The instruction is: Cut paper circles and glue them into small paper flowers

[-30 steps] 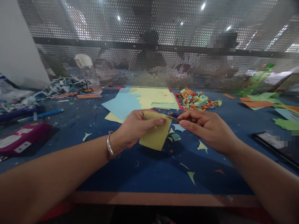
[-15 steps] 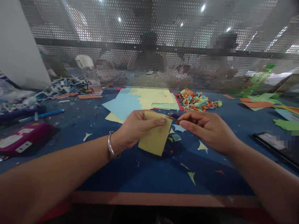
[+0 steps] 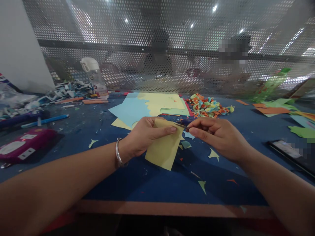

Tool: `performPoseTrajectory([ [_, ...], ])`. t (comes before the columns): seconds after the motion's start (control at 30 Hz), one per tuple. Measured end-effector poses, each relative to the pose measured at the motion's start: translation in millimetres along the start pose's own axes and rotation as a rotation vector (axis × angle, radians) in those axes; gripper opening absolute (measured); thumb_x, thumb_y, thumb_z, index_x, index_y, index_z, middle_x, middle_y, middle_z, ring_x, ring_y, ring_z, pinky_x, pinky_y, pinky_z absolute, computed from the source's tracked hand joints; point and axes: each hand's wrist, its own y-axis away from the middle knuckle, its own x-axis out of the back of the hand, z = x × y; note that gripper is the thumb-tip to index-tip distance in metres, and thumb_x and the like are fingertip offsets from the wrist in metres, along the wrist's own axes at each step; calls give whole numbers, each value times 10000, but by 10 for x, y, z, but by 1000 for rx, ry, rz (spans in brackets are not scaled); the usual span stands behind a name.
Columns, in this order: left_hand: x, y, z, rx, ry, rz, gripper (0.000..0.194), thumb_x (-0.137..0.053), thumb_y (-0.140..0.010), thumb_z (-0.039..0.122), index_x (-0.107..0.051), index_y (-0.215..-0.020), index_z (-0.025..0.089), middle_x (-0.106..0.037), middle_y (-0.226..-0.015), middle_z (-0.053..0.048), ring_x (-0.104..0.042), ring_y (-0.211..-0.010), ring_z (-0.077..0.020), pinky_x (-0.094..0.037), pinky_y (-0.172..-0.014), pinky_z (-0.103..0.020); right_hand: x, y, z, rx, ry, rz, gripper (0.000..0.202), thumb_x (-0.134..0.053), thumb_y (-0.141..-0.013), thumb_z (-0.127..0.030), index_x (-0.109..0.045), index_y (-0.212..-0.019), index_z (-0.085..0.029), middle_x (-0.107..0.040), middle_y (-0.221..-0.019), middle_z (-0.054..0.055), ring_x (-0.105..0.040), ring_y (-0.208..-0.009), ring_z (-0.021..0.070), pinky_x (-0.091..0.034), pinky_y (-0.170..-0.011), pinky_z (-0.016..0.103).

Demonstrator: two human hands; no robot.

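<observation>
My left hand point(image 3: 147, 136), with a silver bangle at its wrist, pinches a yellow paper piece point(image 3: 162, 149) between thumb and fingers. My right hand point(image 3: 214, 134) is closed on a thin dark tool point(image 3: 181, 126), which looks like scissors; its tip meets the paper's upper right corner. Most of the tool is hidden by my fingers. Behind my hands lie blue sheets point(image 3: 129, 109) and yellow sheets point(image 3: 164, 101). A heap of small orange, green and yellow cut pieces point(image 3: 209, 106) sits at their right.
Paper scraps point(image 3: 213, 154) dot the blue table point(image 3: 118, 186). At the left are a purple case point(image 3: 27, 146), a blue pen point(image 3: 46, 121) and a bottle point(image 3: 94, 77). At the right are a phone point(image 3: 287, 149), orange paper point(image 3: 274, 110) and a green bottle point(image 3: 272, 85). A perforated screen point(image 3: 123, 49) stands behind.
The yellow paper has turned slightly, its lower edge shifting down. My left hand has moved a little to the right; my right hand stays nearly in place.
</observation>
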Motion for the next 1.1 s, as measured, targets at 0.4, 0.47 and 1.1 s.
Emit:
performPoseTrajectory([
  [0.4,-8,6,18,78,-19,-34,289,-871,-694,317,-785,-882,115,-777,-846,-109,-707,-679,-165,-566,-654,-271,3,-4,-20,13,1,-17,281,-604,-907,-461,-688,-853,-198,-405,-531,-70,-273,-449,67,-212,-433,250],
  [0.47,-8,10,15,83,-17,-41,280,-867,-701,315,-785,-879,114,-778,-843,-107,-705,-676,-162,-566,-648,-266,2,-2,-26,13,5,-14,278,-600,-909,-457,-688,-847,-201,-414,-532,-68,-280,-450,68,-216,-436,253],
  [1.1,0,5,-5,113,10,-60,279,-880,-682,305,-777,-845,103,-774,-832,-124,-704,-648,-169,-570,-621,-279,-21,0,-15,4,22,-23,280,-595,-913,-461,-692,-844,-208,-405,-516,-64,-292,-449,74,-221,-435,251],
])
